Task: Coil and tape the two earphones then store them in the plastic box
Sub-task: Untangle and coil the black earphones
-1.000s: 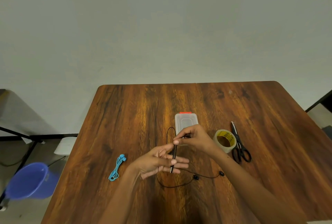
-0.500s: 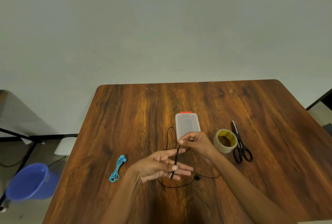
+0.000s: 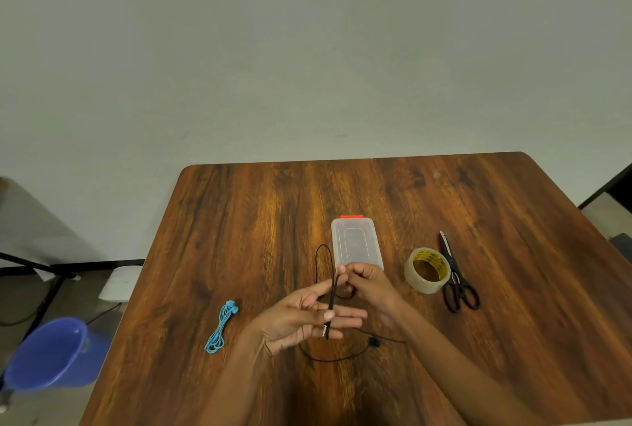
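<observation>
Left of the table: blue bucket [image 3: 51, 354] on the floor, a white object [image 3: 120, 282] near the table edge, dark frame legs [image 3: 44, 275] behind it.

Blue earphones [image 3: 221, 326] lie coiled in a bundle on the wooden table [image 3: 239, 220], well left of both hands, untouched.

Left hand [image 3: 301, 318]: palm up, fingers extended, thumb pressing the black earphone [image 3: 331, 302] bundle across the fingers, so it grips the lower end, plug tip sticking out near the little finger. Right hand [image 3: 367, 285]: fingers curled, pinching the top of the same bundle. Bundle runs roughly straight between the two grips, above the table. Loose cable loops on the table behind the hands and in front of them; one earbud [image 3: 374, 342] rests on the table just under the right wrist.

Clear plastic box [image 3: 355, 241] with orange latch, lid closed, just beyond the right hand. Tape roll [image 3: 427, 270] to its right, black scissors [image 3: 456, 275] touching or just beside the roll.

Behind the table a plain pale wall [image 3: 307, 49] with one small dark mark.
</observation>
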Action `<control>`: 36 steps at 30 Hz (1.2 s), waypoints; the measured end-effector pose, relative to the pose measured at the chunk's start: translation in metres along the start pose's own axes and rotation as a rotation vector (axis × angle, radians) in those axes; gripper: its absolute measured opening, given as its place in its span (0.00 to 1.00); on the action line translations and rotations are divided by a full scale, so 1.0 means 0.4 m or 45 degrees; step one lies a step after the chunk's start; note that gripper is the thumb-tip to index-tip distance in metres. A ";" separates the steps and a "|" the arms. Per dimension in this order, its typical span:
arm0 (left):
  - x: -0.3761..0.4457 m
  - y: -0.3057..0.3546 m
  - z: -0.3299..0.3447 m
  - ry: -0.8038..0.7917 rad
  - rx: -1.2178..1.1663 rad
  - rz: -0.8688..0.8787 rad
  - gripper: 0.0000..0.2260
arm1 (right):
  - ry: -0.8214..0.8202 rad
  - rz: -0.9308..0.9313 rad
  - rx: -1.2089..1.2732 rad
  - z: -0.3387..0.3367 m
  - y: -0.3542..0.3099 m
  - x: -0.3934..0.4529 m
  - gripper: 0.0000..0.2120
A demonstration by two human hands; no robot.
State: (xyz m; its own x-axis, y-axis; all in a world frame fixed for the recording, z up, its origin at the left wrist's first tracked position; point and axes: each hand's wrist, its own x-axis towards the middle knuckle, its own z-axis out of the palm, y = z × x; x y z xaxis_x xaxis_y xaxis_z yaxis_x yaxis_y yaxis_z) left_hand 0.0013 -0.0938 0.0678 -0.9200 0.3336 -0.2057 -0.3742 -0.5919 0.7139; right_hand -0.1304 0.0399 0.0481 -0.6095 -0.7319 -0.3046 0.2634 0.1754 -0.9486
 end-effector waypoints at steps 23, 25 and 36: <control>0.030 -0.028 -0.039 0.758 0.295 -0.029 0.36 | -0.199 -0.540 -1.636 0.035 -0.009 -0.042 0.08; 0.020 -0.027 -0.036 0.631 0.352 -0.118 0.34 | -0.217 -0.512 -1.690 0.014 -0.040 -0.030 0.08; -0.006 -0.004 0.003 0.102 0.296 -0.273 0.31 | -0.244 -0.479 -1.465 -0.058 -0.124 0.044 0.07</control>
State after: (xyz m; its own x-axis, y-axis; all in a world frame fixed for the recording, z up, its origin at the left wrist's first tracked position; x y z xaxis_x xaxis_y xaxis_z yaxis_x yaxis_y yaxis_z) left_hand 0.0043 -0.0929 0.0678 -0.8327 0.3685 -0.4133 -0.5324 -0.3280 0.7803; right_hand -0.1713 0.0336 0.0879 -0.3594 -0.9306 -0.0698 -0.7786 0.3403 -0.5272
